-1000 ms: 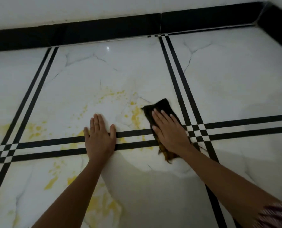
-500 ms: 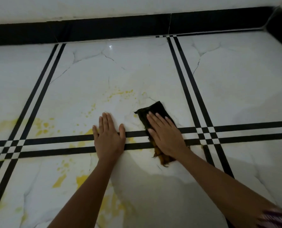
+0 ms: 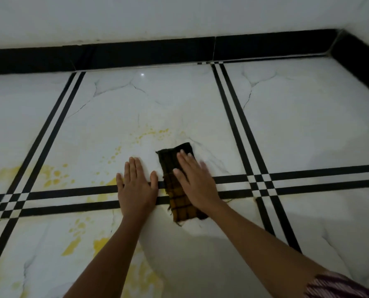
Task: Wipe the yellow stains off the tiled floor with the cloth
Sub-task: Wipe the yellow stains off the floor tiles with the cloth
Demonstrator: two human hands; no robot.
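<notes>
A dark checked cloth (image 3: 175, 190), stained yellow-brown at its near end, lies flat on the white tiled floor (image 3: 308, 130) across the black double stripe. My right hand (image 3: 195, 183) presses flat on the cloth's right half, fingers pointing away from me. My left hand (image 3: 136, 188) rests palm down on the bare tile just left of the cloth, fingers spread, holding nothing. Yellow stains (image 3: 151, 134) speckle the tile beyond both hands. More yellow stains (image 3: 54, 177) sit at the left, and bigger patches (image 3: 99, 244) lie near my left forearm.
A black skirting board (image 3: 136, 54) runs along the white wall at the back and turns the corner at the right (image 3: 360, 61). Black double stripes (image 3: 235, 117) cross the floor between tiles. A striped sleeve (image 3: 338, 287) shows at the lower right.
My right hand has slid the cloth leftward, closer to my left hand, and more of its yellow-brown end shows. The yellow patch left of the cloth is no longer visible. My left hand stays planted.
</notes>
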